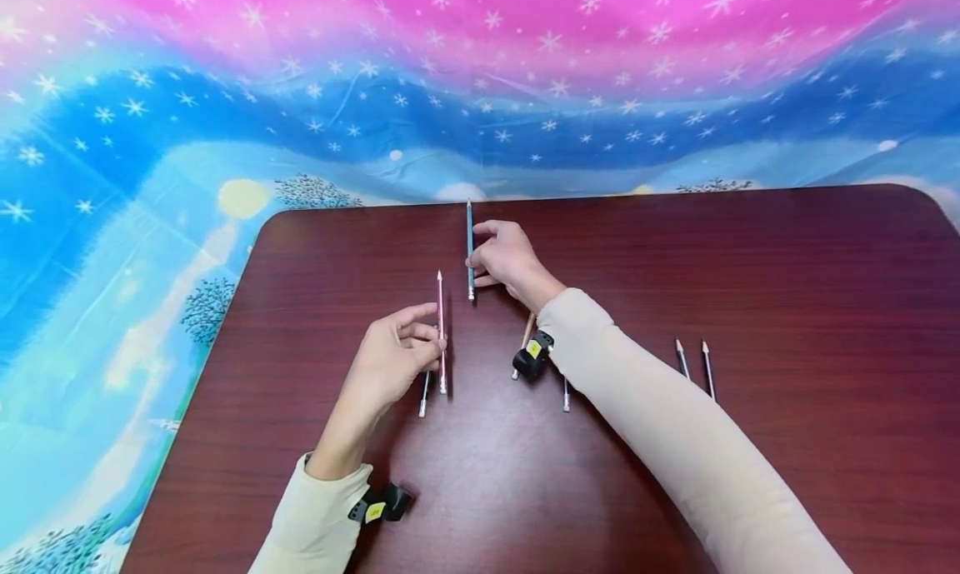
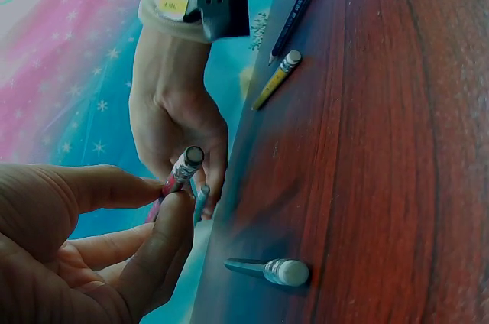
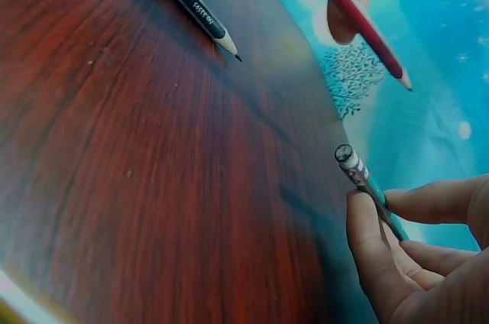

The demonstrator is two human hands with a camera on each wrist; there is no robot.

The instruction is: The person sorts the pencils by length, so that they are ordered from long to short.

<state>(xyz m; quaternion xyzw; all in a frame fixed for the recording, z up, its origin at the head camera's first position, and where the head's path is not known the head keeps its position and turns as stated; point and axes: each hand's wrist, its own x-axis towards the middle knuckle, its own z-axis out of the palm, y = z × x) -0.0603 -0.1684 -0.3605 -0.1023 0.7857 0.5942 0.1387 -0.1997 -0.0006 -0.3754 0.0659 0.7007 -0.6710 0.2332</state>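
Head view: left fingers clamped on a red pencil, right fingers on a teal pencil, both above the glossy, wood-grained counter. Both slim, sharpened, metal-banded; dark pencils lie apart.

"What are you holding?"

"My left hand pinches a pink pencil; my right hand, farther forward, pinches a teal pencil. Both tips point away from me."

"And on the tabletop?"

"A pair of dark pencils, partly covered by my right sleeve. Snowflake-patterned cloth spreads beyond the far edge."
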